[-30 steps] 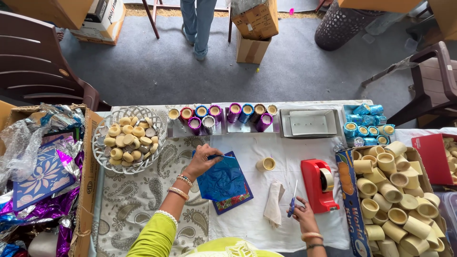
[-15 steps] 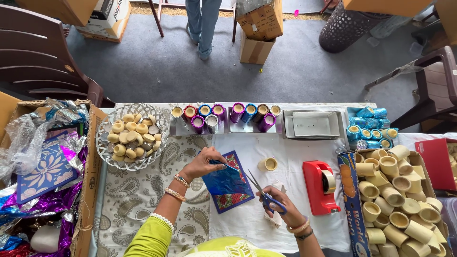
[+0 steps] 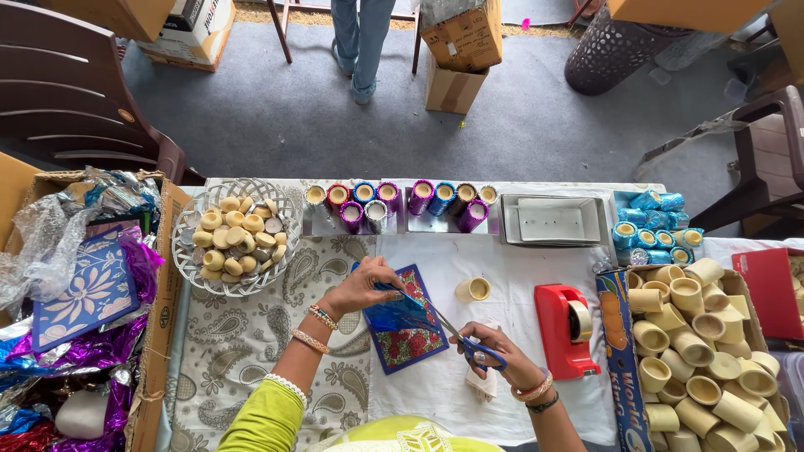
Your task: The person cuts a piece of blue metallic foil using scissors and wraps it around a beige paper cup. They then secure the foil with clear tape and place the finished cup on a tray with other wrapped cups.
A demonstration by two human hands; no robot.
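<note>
Left hand [image 3: 362, 287] pinches the top edge of a blue foil sheet [image 3: 395, 314], fingers closed on it, holding it over a floral-patterned board [image 3: 408, 339] near table centre. Right hand [image 3: 494, 356] grips blue-handled scissors [image 3: 465, 339], fingers through the loops and clamped; blades point up-left, tips touching the foil's right edge. Whether the blades are open, cannot tell.

Around: single bare tube [image 3: 474, 290] just right of the foil, close to the scissors. Red tape dispenser [image 3: 566, 328] further right, near the right hand. White cloth scrap [image 3: 481, 383] under the right wrist. Wire basket [image 3: 236, 237] of round cream caps up-left of the left hand. Row of foil-wrapped tubes [image 3: 400, 203], purple, blue and red, along the far table edge. White trays [image 3: 553, 220] right of that row. Blue wrapped tubes [image 3: 653, 226] in the far right corner. Box of bare tubes [image 3: 703, 343] at right, well apart from the hands. Red box [image 3: 775, 293] past it at the edge. Left: cardboard box [image 3: 159, 335] stuffed with foil sheets [image 3: 84, 293], purple, blue, silver. Paisley tablecloth [image 3: 226, 335] under the left arm, white cover under the work.

Beyond the table: a person's legs [image 3: 362, 42] in jeans, cardboard boxes [image 3: 461, 50], dark chairs [image 3: 75, 100] left.

Nothing sits between hands and foil; the tube is the closest obstacle.
</note>
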